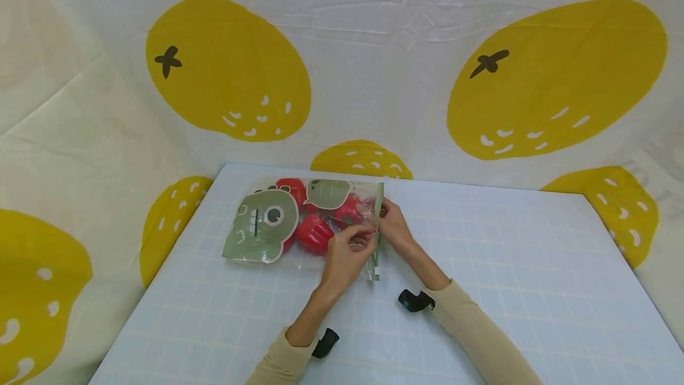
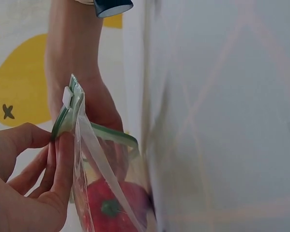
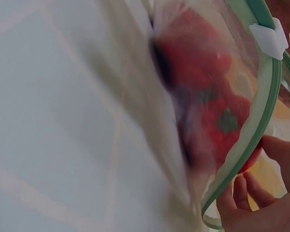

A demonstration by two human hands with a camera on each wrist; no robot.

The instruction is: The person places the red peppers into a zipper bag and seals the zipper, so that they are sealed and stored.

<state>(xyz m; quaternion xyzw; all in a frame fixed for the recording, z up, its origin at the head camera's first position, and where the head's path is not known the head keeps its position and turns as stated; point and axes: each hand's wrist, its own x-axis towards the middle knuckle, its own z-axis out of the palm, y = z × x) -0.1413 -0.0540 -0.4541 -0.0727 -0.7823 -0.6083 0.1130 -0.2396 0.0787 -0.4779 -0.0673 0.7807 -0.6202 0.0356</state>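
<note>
A clear zip bag [image 1: 260,227] with green cartoon prints lies on the table, its mouth facing right. Inside are several red peppers [image 1: 314,234]; one pepper [image 2: 116,205] shows its green stem through the plastic. My left hand [image 1: 344,257] pinches the green-edged rim between thumb and fingers, close to the white slider [image 2: 67,97]. At the mouth's far side, my right hand [image 1: 394,227] holds the rim, its thumb and fingers right at the green strip [image 3: 261,118]. Between the two hands the mouth stands parted. Plastic and the rim partly cover the right fingertips.
The bag rests on a pale blue table [image 1: 513,266] with a faint grid. Behind it hangs a white cloth [image 1: 374,88] printed with large yellow fruit. A black wrist camera [image 1: 415,300] sits at the right cuff, another black camera [image 1: 326,343] at the left.
</note>
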